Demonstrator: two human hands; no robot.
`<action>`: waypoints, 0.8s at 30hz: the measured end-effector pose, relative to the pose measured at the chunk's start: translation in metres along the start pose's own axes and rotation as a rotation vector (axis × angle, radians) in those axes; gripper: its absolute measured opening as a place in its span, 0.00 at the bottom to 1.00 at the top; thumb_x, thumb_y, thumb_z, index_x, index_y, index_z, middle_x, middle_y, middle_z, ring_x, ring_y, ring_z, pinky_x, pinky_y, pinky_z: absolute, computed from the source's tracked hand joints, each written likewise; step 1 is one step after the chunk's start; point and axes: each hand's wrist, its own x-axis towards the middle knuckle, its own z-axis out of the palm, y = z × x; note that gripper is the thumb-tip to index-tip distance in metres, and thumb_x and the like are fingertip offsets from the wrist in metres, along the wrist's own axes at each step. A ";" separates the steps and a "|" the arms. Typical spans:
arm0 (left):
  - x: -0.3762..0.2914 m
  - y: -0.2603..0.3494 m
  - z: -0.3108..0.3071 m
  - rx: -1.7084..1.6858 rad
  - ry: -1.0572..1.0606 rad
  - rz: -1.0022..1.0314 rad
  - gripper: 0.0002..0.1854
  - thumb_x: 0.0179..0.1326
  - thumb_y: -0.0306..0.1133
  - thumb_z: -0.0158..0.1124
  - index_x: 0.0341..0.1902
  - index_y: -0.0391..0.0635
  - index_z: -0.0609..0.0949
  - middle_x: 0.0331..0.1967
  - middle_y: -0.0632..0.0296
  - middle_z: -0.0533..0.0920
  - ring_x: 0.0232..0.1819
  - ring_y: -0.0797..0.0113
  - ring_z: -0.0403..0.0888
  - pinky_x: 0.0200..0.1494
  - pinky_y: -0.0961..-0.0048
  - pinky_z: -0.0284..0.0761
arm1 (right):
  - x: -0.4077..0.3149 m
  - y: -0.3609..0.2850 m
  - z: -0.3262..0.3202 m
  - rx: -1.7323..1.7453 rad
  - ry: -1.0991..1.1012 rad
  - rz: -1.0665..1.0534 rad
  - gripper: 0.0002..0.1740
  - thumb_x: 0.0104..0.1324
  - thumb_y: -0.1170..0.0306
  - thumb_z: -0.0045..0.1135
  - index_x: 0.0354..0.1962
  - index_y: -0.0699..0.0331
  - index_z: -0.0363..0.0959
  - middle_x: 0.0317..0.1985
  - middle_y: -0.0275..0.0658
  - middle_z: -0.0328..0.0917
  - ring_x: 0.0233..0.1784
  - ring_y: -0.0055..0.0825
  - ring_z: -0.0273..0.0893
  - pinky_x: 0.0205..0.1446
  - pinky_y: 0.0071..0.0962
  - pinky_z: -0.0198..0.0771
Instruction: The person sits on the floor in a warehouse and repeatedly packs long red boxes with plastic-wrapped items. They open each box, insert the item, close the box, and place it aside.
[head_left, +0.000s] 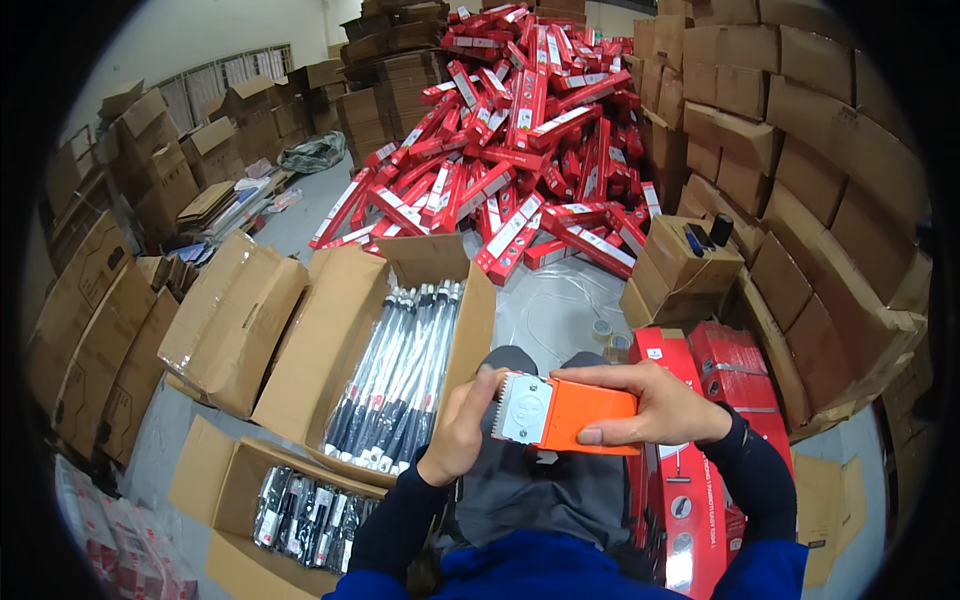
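Note:
An orange packing-tape dispenser (592, 411) with a metal toothed plate (523, 409) at its left end is held level above my lap. My right hand (660, 405) grips its orange body, thumb on the upper face and fingers along the far edge. At the toothed end is my left hand (465, 424), its fingers bent behind the plate and partly hidden by it. Whether those fingers press on tape cannot be seen. Beside my right forearm stand red printed cartons (694, 480).
At my left, an open carton (315, 330) holds plastic-wrapped poles (397, 367); a smaller carton (247, 566) holds wrapped black parts (307, 517). Red boxes (517, 127) are heaped ahead. Tape rolls (602, 330) lie on the floor. Stacked brown cartons (810, 165) line the right.

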 end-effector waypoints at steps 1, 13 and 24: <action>-0.002 -0.002 0.004 -0.131 0.040 -0.065 0.30 0.82 0.51 0.41 0.64 0.35 0.77 0.53 0.56 0.85 0.53 0.69 0.84 0.59 0.72 0.76 | 0.003 -0.002 0.001 -0.007 -0.013 0.020 0.37 0.65 0.63 0.74 0.68 0.66 0.71 0.58 0.43 0.82 0.60 0.25 0.80 0.67 0.27 0.71; -0.039 -0.084 0.033 0.464 0.365 -0.059 0.20 0.79 0.37 0.55 0.27 0.41 0.70 0.17 0.64 0.67 0.23 0.78 0.64 0.27 0.69 0.62 | -0.032 0.008 -0.045 -0.162 -0.057 0.288 0.33 0.64 0.50 0.71 0.56 0.67 0.81 0.43 0.46 0.88 0.44 0.30 0.86 0.52 0.28 0.78; 0.024 -0.077 0.035 -0.098 -0.066 0.042 0.18 0.74 0.40 0.49 0.52 0.35 0.76 0.52 0.48 0.79 0.54 0.63 0.79 0.62 0.65 0.72 | -0.054 0.060 -0.070 -0.087 -0.121 0.364 0.33 0.64 0.52 0.72 0.60 0.63 0.80 0.47 0.45 0.88 0.49 0.30 0.87 0.57 0.28 0.78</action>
